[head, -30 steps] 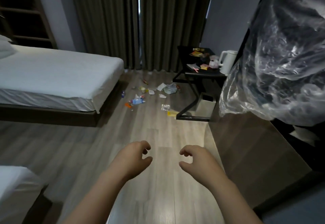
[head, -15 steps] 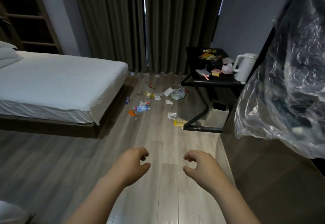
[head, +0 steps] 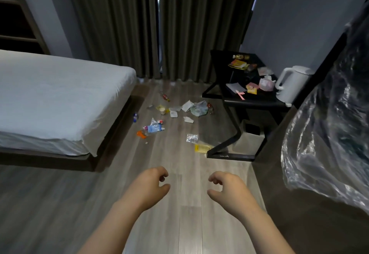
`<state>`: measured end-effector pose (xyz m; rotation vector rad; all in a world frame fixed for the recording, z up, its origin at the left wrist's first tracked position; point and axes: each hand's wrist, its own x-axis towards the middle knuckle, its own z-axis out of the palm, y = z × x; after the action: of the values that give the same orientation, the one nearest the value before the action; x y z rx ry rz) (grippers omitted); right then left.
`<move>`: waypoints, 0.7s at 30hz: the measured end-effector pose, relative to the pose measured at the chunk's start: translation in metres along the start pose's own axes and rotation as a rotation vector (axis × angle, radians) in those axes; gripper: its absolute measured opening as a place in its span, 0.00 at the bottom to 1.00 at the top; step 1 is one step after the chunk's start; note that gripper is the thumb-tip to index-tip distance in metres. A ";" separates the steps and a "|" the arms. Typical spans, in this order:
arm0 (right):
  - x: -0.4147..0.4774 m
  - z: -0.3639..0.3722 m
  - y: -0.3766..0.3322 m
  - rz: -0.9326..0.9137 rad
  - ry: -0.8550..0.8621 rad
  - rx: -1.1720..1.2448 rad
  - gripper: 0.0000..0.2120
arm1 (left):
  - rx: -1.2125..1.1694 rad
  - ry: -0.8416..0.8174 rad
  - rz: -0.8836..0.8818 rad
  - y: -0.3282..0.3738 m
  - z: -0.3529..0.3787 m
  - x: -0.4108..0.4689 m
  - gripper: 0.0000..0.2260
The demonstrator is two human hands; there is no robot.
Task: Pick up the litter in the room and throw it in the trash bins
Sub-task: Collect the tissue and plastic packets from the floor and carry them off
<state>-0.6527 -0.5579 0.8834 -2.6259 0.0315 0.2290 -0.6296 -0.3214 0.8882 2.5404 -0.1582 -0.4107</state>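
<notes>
Litter (head: 198,109): crumpled paper, crinkled plastic wrappers scattered on smooth wood-grain floor (head: 185,166).

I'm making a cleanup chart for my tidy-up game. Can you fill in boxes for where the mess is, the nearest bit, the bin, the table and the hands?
Mess: litter scattered on the floor between the bed and the black table
Nearest bit: yellow packet by the table's foot
Bin: beige bin under the table
On table: white kettle near the right edge
Hands: left hand and right hand, both loosely curled, holding nothing
</notes>
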 end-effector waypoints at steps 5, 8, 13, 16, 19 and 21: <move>0.076 -0.005 -0.019 0.065 -0.001 0.011 0.18 | 0.018 -0.010 0.040 -0.013 -0.040 0.080 0.16; 0.109 -0.005 -0.021 0.098 -0.017 0.019 0.19 | -0.013 -0.025 0.032 -0.021 -0.050 0.116 0.16; 0.173 -0.005 -0.020 0.119 -0.040 0.006 0.21 | -0.040 -0.070 0.010 -0.033 -0.059 0.176 0.15; 0.220 -0.006 -0.017 0.117 -0.060 -0.002 0.22 | -0.028 -0.067 -0.007 -0.037 -0.065 0.219 0.15; 0.274 -0.010 -0.012 0.114 -0.072 0.013 0.23 | -0.005 -0.059 -0.014 -0.036 -0.074 0.268 0.15; 0.312 -0.016 -0.006 0.108 -0.082 0.031 0.23 | 0.023 -0.058 -0.016 -0.032 -0.083 0.303 0.14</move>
<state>-0.3423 -0.5538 0.8477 -2.5844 0.1481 0.3698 -0.3152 -0.3124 0.8593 2.5552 -0.1659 -0.4914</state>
